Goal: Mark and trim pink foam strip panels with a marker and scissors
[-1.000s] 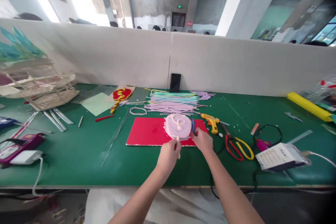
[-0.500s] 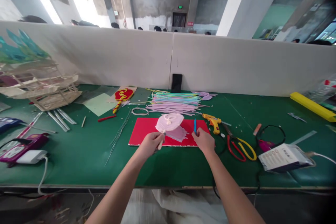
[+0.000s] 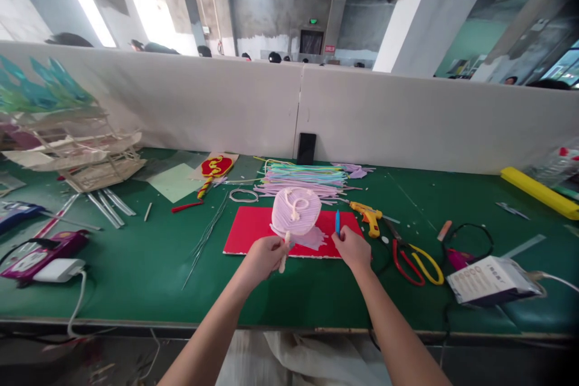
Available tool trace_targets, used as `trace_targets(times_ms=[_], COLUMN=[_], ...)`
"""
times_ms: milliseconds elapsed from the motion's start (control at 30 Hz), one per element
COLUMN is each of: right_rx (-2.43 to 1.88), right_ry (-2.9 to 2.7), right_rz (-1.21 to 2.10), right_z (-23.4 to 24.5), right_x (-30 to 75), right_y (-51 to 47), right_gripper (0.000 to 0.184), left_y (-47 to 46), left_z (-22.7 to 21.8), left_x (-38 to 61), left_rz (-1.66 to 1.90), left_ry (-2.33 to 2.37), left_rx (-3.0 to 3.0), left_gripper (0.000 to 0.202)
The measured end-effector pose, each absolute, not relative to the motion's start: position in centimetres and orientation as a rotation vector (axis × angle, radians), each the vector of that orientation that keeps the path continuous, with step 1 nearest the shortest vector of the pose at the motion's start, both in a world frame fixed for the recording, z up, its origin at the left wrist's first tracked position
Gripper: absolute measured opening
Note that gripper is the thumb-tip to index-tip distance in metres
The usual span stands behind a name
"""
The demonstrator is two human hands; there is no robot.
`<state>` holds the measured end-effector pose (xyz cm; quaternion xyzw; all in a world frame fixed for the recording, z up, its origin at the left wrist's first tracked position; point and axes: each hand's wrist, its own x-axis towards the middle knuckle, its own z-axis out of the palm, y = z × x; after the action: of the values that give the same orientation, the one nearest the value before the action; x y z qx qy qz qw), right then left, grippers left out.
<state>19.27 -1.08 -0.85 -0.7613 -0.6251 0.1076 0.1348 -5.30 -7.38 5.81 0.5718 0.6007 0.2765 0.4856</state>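
While hand [image 3: 266, 256] holds fan [image 3: 306, 212], box [image 3: 491, 279], contents hidden

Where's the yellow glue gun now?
In the head view, the yellow glue gun lies right of centre on the table, by the far right corner of the red board and left of the red-and-yellow-handled tool.

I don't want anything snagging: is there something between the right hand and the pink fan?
Nothing visible blocks the way. The right hand, holding a blue tool, is apart from the pink fan in the left hand. A ragged lilac piece shows between them, but lies on the red board.
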Motion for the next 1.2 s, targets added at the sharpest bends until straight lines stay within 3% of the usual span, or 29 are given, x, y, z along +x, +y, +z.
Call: trace_targets(times_ms=[267,500,633,833,1000,1200], right_rx=[-2.180,-2.089,-1.851,-1.441,-1.454,-1.519], right_ry=[-1.806,-1.813,-1.950,-2.306,-2.288,-2.333], right_rz=[0.264,0.137,0.018,-0.049,-0.119,-0.060], right_z=[-1.2,-1.4,-0.5,-2.5,-4.1,-3.4], right_x=[19.3,19.2,17.4,14.1,13.8,13.9], right_y=[-1.0,-1.4,-2.2,-3.6,-3.7,-3.8], right_gripper=[0.024,0.027,0.039,0.036,0.043,0.049], left_y=[-7.8,-8.8,-8.8,-8.7,-8.6,-4.3], left_z=[6.6,6.2,5.5,5.2,6.4,6.8], left_x=[-3.9,-3.9,-4.4,-4.7,-6.2,-10.8], left_rz=[0.620,0.565,0.550,0.657,0.781,0.667], left_ry=[1.667,1.777,1.777,1.715,1.691,2.055], left_rx=[1.645,1.746,1.715,1.683,1.627,1.621], left_gripper=[0.034,0.040,0.037,0.037,0.033,0.036])
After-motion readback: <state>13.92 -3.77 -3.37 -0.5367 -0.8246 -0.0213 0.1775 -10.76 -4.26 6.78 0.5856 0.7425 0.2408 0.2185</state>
